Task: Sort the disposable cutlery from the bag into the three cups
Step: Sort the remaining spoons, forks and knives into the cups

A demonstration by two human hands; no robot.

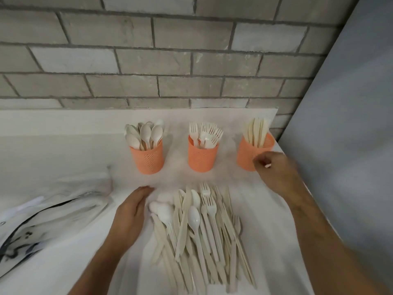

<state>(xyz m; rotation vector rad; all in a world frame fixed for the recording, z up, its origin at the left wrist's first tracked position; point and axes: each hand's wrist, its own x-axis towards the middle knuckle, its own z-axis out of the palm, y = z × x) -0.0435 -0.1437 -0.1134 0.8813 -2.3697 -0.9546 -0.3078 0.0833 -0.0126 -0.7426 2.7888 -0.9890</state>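
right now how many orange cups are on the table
3, in a row near the wall: the spoon cup on the left, the fork cup in the middle, the knife cup right, partly behind the right hand.

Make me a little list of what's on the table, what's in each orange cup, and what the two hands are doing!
left cup: spoons
middle cup: forks
right cup: knives
pile: mixed spoons, forks and knives lying on the white table, unsorted
bag: lying flat, left of the pile
left hand: fingers straight, at the pile's left edge
right hand: blurred, fingers curled, in front of the right cup; whether it holds anything is unclear
wall: grey brick, behind the cups
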